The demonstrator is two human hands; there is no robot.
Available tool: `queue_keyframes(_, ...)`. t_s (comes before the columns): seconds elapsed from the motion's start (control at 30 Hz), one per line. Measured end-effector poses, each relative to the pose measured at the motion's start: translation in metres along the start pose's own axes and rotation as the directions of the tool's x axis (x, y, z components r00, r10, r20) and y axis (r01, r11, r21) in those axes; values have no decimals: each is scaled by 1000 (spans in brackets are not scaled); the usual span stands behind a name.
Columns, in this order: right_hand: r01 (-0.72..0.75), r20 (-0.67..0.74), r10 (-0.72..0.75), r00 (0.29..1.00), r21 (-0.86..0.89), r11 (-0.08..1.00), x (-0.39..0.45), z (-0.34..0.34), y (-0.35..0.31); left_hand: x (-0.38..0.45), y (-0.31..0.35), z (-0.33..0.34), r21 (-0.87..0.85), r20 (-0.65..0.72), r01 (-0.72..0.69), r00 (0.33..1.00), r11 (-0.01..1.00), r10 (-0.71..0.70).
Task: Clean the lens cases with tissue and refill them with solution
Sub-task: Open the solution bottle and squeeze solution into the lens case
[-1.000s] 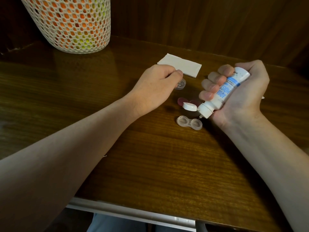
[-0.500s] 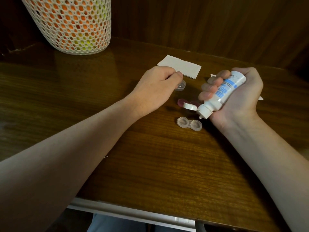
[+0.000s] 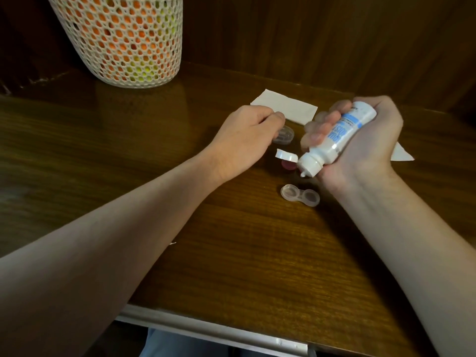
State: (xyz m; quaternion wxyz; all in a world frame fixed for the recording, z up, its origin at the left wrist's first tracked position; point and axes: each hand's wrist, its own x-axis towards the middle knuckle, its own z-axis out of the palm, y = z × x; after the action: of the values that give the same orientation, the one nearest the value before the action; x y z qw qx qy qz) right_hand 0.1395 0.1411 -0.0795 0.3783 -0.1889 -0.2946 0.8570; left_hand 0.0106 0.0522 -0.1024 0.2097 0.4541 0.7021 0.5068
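1. The clear lens case (image 3: 300, 195) lies open on the table (image 3: 231, 253), just at 6 o'clock of the nozzle.
2. The right hand (image 3: 360, 143) grips the solution bottle (image 3: 337, 140), tilted nozzle-down with its flip cap (image 3: 286, 155) open.
3. The left hand (image 3: 247, 140) pinches a second clear case (image 3: 283, 135) at 10 o'clock.
4. A folded tissue (image 3: 284, 106) lies at 12 o'clock.
5. Best practice is likely to centre the nozzle over one well, then squeeze gently.
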Motion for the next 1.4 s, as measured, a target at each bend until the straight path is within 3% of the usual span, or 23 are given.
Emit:
queue_keyframes(0.13, 46, 19, -44, 999, -128, 991, -2, -6, 2, 1, 1, 2, 18, 10, 6, 1000, 1000, -6)
queue_keyframes(1.3, 62, 30, -58, 998, -126, 990, -3, 0, 7, 1, 1, 3, 53, 3, -30, 1000, 998, 30)
queue_keyframes(1.4, 126, -10, -130, 991, -202, 971, -1, -2, 6, 1, 2, 3, 59, 5, -32, 999, 998, 31)
